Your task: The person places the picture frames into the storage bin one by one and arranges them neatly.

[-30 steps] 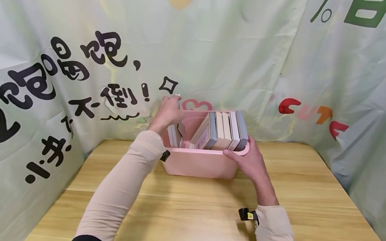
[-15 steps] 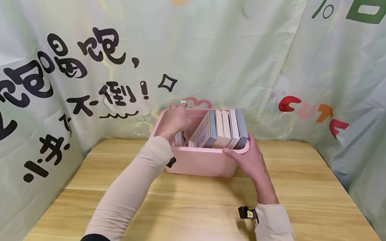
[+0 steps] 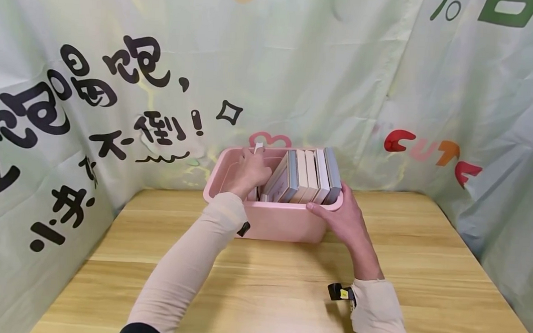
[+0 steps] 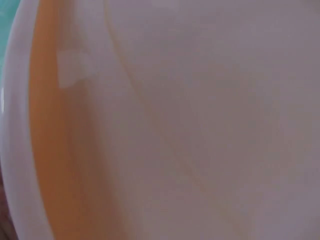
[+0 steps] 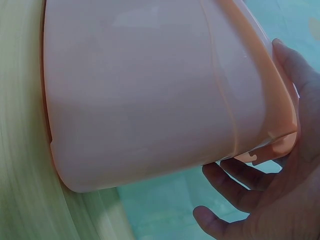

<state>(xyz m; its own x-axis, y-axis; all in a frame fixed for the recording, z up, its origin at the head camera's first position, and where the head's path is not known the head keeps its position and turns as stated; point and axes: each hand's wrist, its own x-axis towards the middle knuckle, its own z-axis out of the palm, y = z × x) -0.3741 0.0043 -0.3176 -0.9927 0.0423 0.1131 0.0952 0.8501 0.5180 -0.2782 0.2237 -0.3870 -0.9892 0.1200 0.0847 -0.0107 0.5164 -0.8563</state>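
A pink plastic storage bin (image 3: 286, 223) stands on the wooden table. Inside its right half is a row of books (image 3: 308, 176) with pale and blue-grey covers, upright, the leftmost leaning. My left hand (image 3: 251, 171) reaches into the bin left of that row and grips a white-edged book (image 3: 259, 146), which it mostly hides. In the left wrist view only the bin's wall (image 4: 200, 100) shows, blurred. At the bin's right end my right hand (image 3: 343, 216) holds the rim, thumb on the front. The right wrist view shows its fingers (image 5: 230, 185) against the bin's side.
A wooden table (image 3: 277, 298) lies under the bin and reaches toward me. Pale printed cloth (image 3: 299, 62) with lettering hangs behind and at both sides. A small black wrist camera (image 3: 335, 292) sits by the right sleeve.
My left hand has moved right inside the bin with the white-edged book, closer to the row. The bin's left end is now uncovered. The right hand has stayed on the rim.
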